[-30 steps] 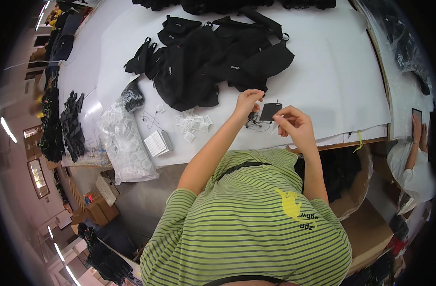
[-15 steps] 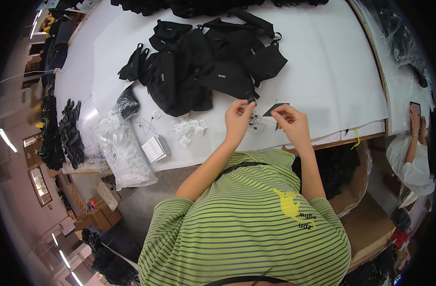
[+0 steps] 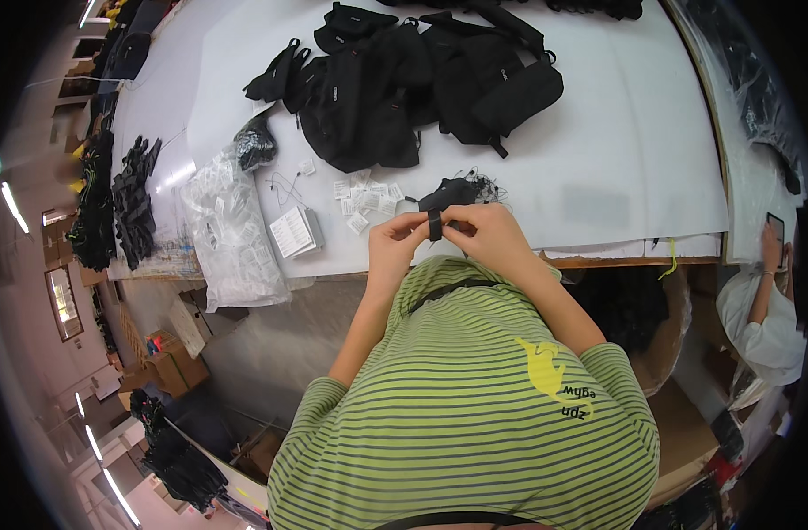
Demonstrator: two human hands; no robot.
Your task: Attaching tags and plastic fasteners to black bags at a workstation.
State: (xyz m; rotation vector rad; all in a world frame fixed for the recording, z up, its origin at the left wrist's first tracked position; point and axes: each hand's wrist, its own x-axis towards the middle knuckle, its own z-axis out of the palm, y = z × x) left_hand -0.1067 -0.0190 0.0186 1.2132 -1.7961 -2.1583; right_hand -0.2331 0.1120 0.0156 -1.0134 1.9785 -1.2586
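My left hand [image 3: 395, 252] and my right hand [image 3: 494, 237] meet at the table's near edge, both with fingers pinched. Between them is a small black fabric loop [image 3: 435, 225], its ends covered by my fingertips. Right behind it lies a black fabric piece [image 3: 452, 193]; whether the loop belongs to it I cannot tell. Thin dark strings [image 3: 488, 185] lie in a tangle beside that piece. Farther back are several black fabric bags [image 3: 360, 106] heaped together, one larger bag [image 3: 514, 97] lying at their right.
White paper tags [image 3: 367, 199] and a stack of printed cards [image 3: 296, 232] lie left of my hands. A clear plastic bag of white packets [image 3: 231, 234] hangs over the table edge. At the far right, another person [image 3: 757, 309] holds a tablet. An open carton stands under the table.
My hands have come together and nearer to my body, now holding a black loop. A black piece now lies by the strings. My view has shifted, and the front bag lies differently.
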